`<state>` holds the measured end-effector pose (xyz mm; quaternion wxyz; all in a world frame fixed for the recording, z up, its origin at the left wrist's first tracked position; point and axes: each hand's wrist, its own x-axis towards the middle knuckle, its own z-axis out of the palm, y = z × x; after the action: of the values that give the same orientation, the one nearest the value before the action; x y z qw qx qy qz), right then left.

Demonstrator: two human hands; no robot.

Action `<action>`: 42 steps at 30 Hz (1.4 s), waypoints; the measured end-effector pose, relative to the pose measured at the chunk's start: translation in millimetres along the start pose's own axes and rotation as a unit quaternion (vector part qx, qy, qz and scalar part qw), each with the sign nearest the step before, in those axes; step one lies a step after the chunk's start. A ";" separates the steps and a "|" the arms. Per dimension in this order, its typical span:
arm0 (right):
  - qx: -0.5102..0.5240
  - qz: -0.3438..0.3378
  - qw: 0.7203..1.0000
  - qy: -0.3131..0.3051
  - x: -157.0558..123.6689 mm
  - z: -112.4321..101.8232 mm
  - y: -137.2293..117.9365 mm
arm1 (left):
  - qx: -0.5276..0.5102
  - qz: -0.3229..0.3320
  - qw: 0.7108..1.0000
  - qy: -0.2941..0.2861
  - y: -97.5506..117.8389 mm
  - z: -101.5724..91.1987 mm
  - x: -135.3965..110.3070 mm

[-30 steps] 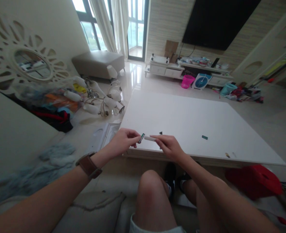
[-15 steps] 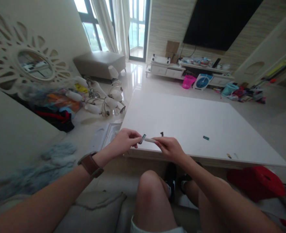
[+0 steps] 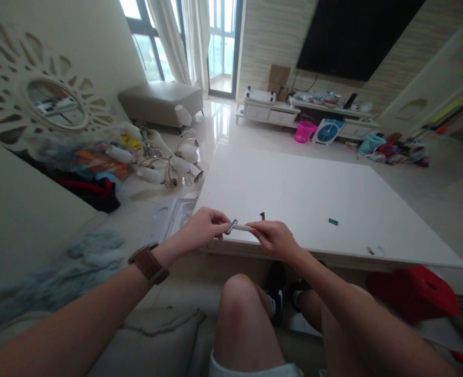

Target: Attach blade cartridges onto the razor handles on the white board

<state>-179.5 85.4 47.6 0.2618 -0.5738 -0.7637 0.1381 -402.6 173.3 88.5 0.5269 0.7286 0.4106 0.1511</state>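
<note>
Over the near edge of the white table (image 3: 294, 183), my left hand (image 3: 210, 226) pinches a small razor cartridge (image 3: 233, 225) with a green strip. My right hand (image 3: 274, 238) grips a slim white razor handle (image 3: 241, 228), its free end pointing left at the cartridge. Handle and cartridge meet or nearly meet; whether they are joined is too small to tell. A second green-striped cartridge (image 3: 333, 222) lies on the table to the right of my hands. Just beyond my right hand is a small dark object (image 3: 262, 215) of unclear kind.
A small brownish piece (image 3: 370, 251) lies by the table's near right edge. Below that corner is a red container (image 3: 416, 293). Left of the table, a chandelier (image 3: 168, 162) rests on the floor. My knees are just under the near edge.
The white handle and the cartridge have come slightly closer, and the cartridge's angle has turned a little. Both hands keep their grips.
</note>
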 end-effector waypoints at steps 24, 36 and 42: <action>0.064 0.004 0.997 -0.036 6.0 0.1 -9.3 | -0.075 -0.039 0.996 0.017 -7.8 -0.2 1.8; 0.038 -0.025 0.997 -0.064 6.1 -0.5 -4.9 | -0.051 -0.044 0.997 0.030 -4.3 -0.5 -0.4; 0.100 -0.066 0.990 -0.071 3.0 -5.8 -7.3 | -0.046 -0.045 0.997 0.042 -3.9 -0.6 0.5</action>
<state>-182.8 85.5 56.8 0.2718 -0.4820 -0.7986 0.2366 -404.4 174.5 85.1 0.5487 0.6772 0.4574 0.1762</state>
